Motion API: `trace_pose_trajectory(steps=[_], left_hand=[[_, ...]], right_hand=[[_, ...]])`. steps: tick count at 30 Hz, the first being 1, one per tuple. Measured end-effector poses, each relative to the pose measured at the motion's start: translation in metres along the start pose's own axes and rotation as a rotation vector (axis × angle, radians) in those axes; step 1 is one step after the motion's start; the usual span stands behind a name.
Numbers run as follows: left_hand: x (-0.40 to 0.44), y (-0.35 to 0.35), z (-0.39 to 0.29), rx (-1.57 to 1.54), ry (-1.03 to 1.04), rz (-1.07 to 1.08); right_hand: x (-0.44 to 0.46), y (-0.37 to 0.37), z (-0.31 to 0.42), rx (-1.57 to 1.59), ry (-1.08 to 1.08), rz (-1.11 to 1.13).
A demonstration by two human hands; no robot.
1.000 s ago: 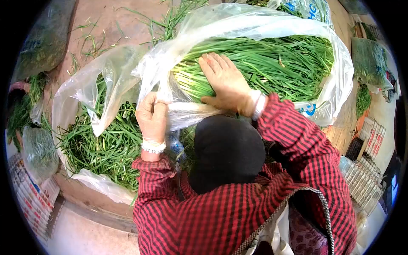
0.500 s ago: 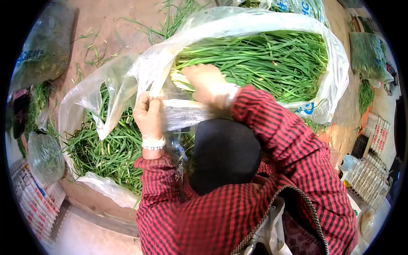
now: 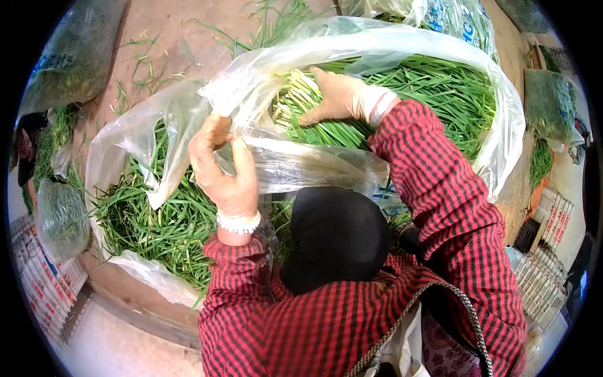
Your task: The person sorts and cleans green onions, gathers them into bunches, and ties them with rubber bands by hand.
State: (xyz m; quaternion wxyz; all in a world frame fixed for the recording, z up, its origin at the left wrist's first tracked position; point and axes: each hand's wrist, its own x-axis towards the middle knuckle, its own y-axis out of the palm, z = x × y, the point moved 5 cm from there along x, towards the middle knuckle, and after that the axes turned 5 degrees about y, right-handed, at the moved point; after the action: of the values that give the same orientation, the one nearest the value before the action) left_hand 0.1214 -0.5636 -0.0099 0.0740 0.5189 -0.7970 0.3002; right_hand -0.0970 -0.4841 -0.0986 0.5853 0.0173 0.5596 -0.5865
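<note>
A clear plastic bag point(image 3: 402, 39) lies open on its side, packed with long green stalks point(image 3: 433, 85) like garlic chives. Their pale ends point(image 3: 294, 94) face left. My right hand point(image 3: 342, 97) rests on the stalks near those ends, thumb and fingers spread wide. At the bag's left side is my left hand point(image 3: 229, 179), its thumb and fingers apart and its fingertips by the gathered plastic. Below and left of it, a second clear bag point(image 3: 103, 154) holds loose, tangled green leaves point(image 3: 154, 217).
Scattered green bits point(image 3: 147, 66) lie on the brown surface point(image 3: 169, 31). A filled bag point(image 3: 75, 56) stands at far left, another bag point(image 3: 549, 103) at far right. My dark-covered knee point(image 3: 339, 232) sits below the stalks. White slatted crates point(image 3: 47, 283) stand at lower left.
My left hand has loosened from its pinch on the plastic, and its fingers have parted. My right hand has moved right and up and spread over the stalks. The view has shifted slightly.
</note>
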Motion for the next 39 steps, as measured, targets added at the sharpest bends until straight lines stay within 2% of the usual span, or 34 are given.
trace_pose_trajectory(steps=[1,3,5,6,7,9,10,11,13,14,15,16,17,19,21,23,24,25,26,27,28,29,31,32,34,35,37,39], left_hand=[[0.001,0.001,-0.007,0.001,-0.002,0.006],[0.002,0.020,-0.025,-0.227,0.070,0.303],[0.002,0.047,-0.027,-0.167,0.003,0.398],[0.003,0.057,-0.022,-0.161,-0.025,0.381],[-0.001,0.067,-0.012,-0.155,-0.056,0.363],[-0.012,0.072,0.021,-0.129,-0.173,0.368],[-0.015,0.070,0.037,-0.163,-0.346,0.335],[-0.019,0.067,0.046,-0.372,-0.498,0.245],[-0.013,0.055,0.057,-0.545,-0.554,0.181],[-0.007,0.050,0.050,-0.585,-0.600,0.170],[-0.007,0.046,0.047,-0.588,-0.599,0.169],[-0.006,0.047,0.044,-0.800,-0.627,0.171],[-0.005,0.050,0.037,-1.018,-0.648,0.177],[-0.008,0.067,0.017,-1.115,-0.580,0.263],[-0.018,0.093,-0.018,-1.310,-0.547,0.306],[-0.028,0.121,-0.042,-1.258,-0.670,0.544],[-0.025,0.128,-0.058,-1.155,-0.447,0.584],[-0.023,0.134,-0.071,-1.185,-0.401,0.602],[-0.022,0.141,-0.085,-1.215,-0.354,0.619],[-0.019,0.145,-0.095,-1.379,-0.481,0.612],[-0.016,0.148,-0.106,-1.316,-0.382,0.635],[-0.015,0.148,-0.114,-1.315,-0.370,0.594],[-0.017,0.158,-0.113,-1.385,-0.357,0.554],[-0.019,0.162,-0.113,-1.387,-0.355,0.560],[-0.020,0.160,-0.105,-1.233,-0.215,0.526],[-0.022,0.164,-0.092,-1.231,-0.216,0.532],[-0.030,0.176,-0.057,-0.517,0.169,0.609],[-0.063,0.199,-0.007,0.133,0.329,0.732]], right_hand=[[0.003,-0.004,0.003,0.048,-0.012,0.106],[0.019,-0.001,0.004,0.066,-0.012,0.081],[0.035,0.007,0.004,-0.090,0.066,0.039],[0.033,0.006,0.008,-0.091,0.116,0.107],[0.026,0.005,0.015,-0.125,0.147,0.083],[0.006,0.004,0.023,-0.093,0.075,0.028],[-0.008,0.001,0.021,-0.090,0.035,-0.076],[-0.020,-0.002,0.014,-0.024,0.017,-0.151],[-0.053,-0.010,-0.009,0.196,-0.025,-0.225],[-0.069,-0.009,-0.028,0.388,-0.149,-0.367],[-0.093,-0.017,-0.029,0.709,-0.258,-0.312],[-0.112,-0.020,-0.033,1.009,-0.291,-0.282],[-0.129,-0.027,-0.038,1.044,-0.310,-0.329],[-0.147,-0.032,-0.047,1.166,-0.331,-0.386],[-0.155,-0.036,-0.051,1.077,-0.310,-0.376],[-0.156,-0.033,-0.031,1.101,-0.239,-0.202],[-0.146,-0.025,-0.032,0.897,-0.395,-0.367],[-0.150,-0.032,-0.029,0.328,-0.317,-0.591],[-0.159,-0.040,-0.032,0.249,-0.258,-0.706],[-0.168,-0.049,-0.035,0.168,-0.202,-0.819],[-0.171,-0.053,-0.037,0.178,-0.262,-0.864],[-0.175,-0.056,-0.040,0.186,-0.323,-0.908],[-0.166,-0.040,-0.043,1.172,-0.421,-0.531],[-0.164,-0.039,-0.052,1.162,-0.400,-0.561],[-0.162,-0.034,-0.061,1.193,-0.321,-0.579],[-0.164,-0.030,-0.063,1.217,-0.290,-0.591],[-0.182,-0.035,-0.067,1.196,-0.253,-0.619],[-0.208,-0.041,-0.081,1.203,-0.175,-0.720]])
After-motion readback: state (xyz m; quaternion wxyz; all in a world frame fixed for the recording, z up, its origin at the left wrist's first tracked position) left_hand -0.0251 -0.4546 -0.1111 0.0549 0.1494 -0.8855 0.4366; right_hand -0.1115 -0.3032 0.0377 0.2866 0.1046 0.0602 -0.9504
